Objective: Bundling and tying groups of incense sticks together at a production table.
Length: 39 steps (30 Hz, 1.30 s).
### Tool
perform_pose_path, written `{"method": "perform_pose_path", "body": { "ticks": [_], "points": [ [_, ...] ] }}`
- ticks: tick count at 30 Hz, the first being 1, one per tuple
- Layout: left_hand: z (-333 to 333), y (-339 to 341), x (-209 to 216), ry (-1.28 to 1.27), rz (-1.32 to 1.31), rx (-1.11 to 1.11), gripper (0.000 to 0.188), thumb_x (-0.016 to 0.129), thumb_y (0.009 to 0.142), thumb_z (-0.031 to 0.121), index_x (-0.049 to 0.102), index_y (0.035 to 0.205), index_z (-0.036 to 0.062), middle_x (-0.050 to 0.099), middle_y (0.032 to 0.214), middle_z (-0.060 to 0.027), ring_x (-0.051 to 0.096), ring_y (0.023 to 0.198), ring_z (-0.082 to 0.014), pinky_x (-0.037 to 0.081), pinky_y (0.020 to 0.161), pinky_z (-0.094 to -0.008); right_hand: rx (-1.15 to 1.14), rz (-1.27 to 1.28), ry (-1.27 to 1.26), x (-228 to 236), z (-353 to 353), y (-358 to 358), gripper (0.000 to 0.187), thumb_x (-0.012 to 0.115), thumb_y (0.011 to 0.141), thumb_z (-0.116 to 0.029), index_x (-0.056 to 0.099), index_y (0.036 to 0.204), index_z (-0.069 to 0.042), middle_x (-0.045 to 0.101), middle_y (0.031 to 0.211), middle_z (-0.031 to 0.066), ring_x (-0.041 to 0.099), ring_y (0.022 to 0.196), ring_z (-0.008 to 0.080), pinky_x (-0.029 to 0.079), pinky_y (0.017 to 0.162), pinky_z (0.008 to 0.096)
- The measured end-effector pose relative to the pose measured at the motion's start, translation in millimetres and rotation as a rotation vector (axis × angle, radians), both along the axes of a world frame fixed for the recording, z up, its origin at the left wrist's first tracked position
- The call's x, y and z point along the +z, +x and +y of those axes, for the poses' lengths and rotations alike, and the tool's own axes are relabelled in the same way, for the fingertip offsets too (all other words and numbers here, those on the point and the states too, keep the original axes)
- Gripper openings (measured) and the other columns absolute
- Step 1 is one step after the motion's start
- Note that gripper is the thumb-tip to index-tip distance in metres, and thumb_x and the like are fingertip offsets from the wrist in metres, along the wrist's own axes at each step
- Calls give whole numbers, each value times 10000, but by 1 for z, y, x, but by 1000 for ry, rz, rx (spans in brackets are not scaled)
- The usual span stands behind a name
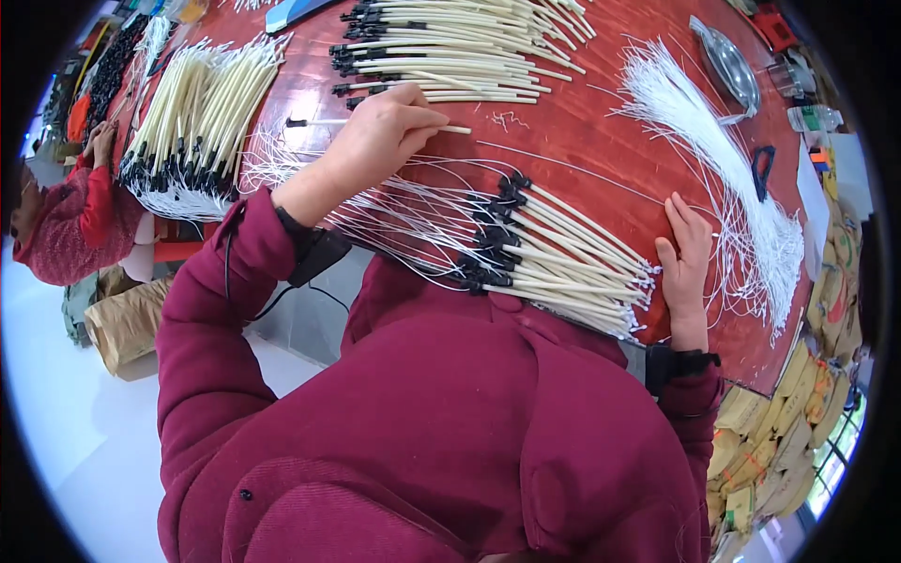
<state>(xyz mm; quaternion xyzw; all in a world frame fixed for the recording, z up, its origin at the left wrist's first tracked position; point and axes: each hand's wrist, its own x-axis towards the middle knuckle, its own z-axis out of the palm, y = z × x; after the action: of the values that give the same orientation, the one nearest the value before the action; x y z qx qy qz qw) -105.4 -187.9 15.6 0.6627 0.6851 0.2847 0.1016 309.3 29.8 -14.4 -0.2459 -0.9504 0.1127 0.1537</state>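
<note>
Over the table, my left hand (375, 136) is closed around a thin cream tube (456, 129). The tube's black-tipped end sticks out to the left, its bare end to the right. My right hand (690, 249) lies at the right with fingers stretched out and thumb apart. A single white wire (572, 165) runs across the table from near the tube's bare end to the right fingertips; I see no grip on it. Between my hands, close to my body, lies a bundle of cream tubes (572, 267) with black ends and white wires trailing left.
More black-ended tubes (450, 56) lie at the far middle, another bundle (206, 113) at the left. Loose white wires (694, 122) spread at the right, beside a metal dish (730, 70) and a clear bottle (815, 118). Another person in red (80, 220) sits at the left.
</note>
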Motion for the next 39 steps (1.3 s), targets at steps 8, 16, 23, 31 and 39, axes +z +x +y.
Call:
{"method": "perform_pose_path", "body": {
  "ticks": [8,16,23,31,39],
  "points": [
    [-10,6,-6,3,-44,14,193,703,850,-16,757,1035,-3,663,920,-99,672,814,-244,530,706,-329,-24,8,-11,-2,-4,-2,544,572,998,-399,578,1405,-39,543,1464,97,478,1284,286,332,1115,395],
    [-6,9,-8,8,-17,17,184,706,857,-2,756,1035,-1,665,895,-93,676,789,-242,531,690,-331,-54,36,-21,-5,-4,-2,610,570,983,-522,604,1379,-59,564,1431,88,485,1262,280,334,1107,408],
    [0,14,-9,-28,-49,50,163,694,827,68,767,971,43,669,899,-120,676,853,-309,543,765,-399,-45,31,-11,-5,-3,-1,609,573,983,-514,602,1379,-52,557,1440,86,484,1262,282,332,1108,408],
    [60,58,-20,-34,181,-144,173,634,831,76,751,958,62,673,933,-110,683,864,-323,554,735,-430,27,-40,5,2,-8,-9,643,524,1003,-495,531,1446,-29,513,1489,111,457,1316,302,309,1136,414],
    [127,150,-2,-87,372,-371,117,656,831,153,715,843,53,673,933,-101,689,919,-308,568,769,-459,151,77,-45,3,-27,-47,765,480,974,-624,514,1444,-21,481,1511,133,446,1337,334,326,1126,439]
  ]
}}
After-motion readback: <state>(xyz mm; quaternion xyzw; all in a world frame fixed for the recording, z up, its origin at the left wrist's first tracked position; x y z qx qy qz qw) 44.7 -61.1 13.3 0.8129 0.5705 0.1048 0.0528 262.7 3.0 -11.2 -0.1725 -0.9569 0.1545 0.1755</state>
